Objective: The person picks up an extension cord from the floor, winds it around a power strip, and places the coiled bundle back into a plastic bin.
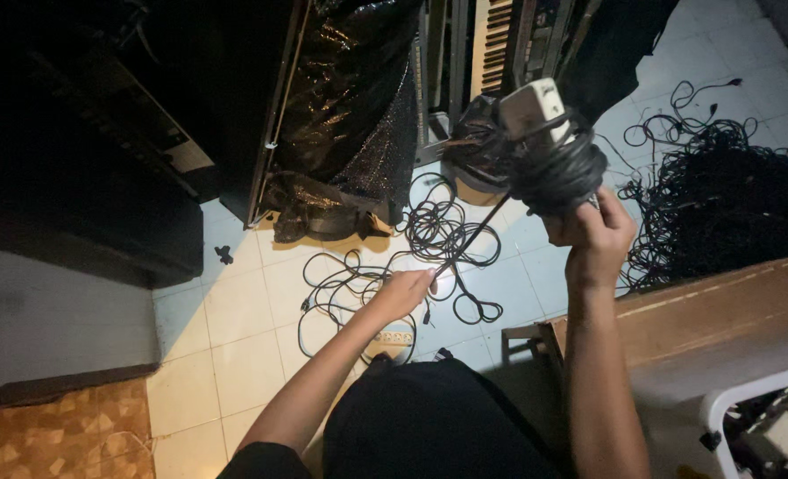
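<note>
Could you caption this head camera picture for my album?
Right hand grips a cable-wrapped power strip; left hand pinches its black cord.

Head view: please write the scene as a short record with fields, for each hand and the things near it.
right hand: raised, grips a power strip wrapped in coiled black cable
left hand: lower, pinches the taut cable end leading up to the coil
floor: pale tiles with loose black cables, a second power strip
right side: large cable heap
behind: keyboard standing upright

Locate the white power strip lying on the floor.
In the head view, the white power strip lies on the pale floor tiles just below the left hand, among loose black cables, left of centre.
</note>
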